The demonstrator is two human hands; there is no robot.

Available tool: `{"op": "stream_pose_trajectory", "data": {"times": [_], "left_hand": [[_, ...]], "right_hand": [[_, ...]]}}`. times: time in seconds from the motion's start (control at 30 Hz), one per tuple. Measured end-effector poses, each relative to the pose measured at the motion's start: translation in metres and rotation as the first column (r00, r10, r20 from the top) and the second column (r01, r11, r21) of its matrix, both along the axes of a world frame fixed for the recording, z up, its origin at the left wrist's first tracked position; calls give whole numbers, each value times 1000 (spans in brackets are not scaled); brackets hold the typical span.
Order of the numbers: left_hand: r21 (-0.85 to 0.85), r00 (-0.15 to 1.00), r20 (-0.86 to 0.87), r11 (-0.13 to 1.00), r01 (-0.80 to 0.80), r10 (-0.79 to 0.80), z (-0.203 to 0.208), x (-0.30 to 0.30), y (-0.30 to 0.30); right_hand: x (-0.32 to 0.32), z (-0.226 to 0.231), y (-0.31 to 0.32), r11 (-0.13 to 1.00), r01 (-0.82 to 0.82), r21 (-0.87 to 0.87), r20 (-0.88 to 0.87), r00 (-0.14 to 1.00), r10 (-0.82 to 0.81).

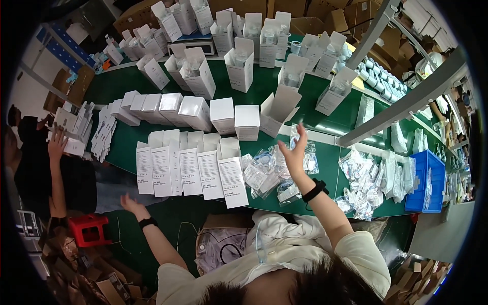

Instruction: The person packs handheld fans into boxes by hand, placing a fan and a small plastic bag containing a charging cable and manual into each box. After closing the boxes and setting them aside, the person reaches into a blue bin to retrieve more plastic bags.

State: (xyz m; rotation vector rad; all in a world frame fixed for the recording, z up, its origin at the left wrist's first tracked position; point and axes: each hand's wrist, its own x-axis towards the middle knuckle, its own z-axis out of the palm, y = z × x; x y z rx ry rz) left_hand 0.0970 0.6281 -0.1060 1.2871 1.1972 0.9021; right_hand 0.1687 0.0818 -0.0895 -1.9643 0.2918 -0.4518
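Note:
My right hand [294,155], a dark band on its wrist, is raised over the green table with thumb and fingers apart. Nothing is in it. Just beyond its fingertips stands a white carton [278,111] with its top flaps up. Small clear plastic packets [265,170] lie beside and under this hand. My left hand [133,204], also banded at the wrist, is held out past the table's near edge, fingers loosely extended and holding nothing. Closest to it is a row of upright white cartons [162,170] with printed fronts. Behind them runs a line of closed white boxes [193,113].
More open cartons [240,66] with bagged contents stand along the far side. At right are a bagged heap [363,178], a blue bin [426,182] and a grey metal post [401,104]. Left, a co-worker [43,168] handles flat cartons near a red stool [89,230].

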Motion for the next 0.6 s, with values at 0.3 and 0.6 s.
{"op": "stream_pose_trajectory", "data": {"times": [0.3, 0.6], "left_hand": [[-874, 852, 241, 278, 399, -466, 20, -95, -291], [-892, 798, 330, 110, 438, -505, -30, -78, -328]], "right_hand": [[72, -35, -24, 963, -205, 175, 95, 977, 191], [-61, -2, -78, 891, -375, 257, 43, 925, 377]]}}
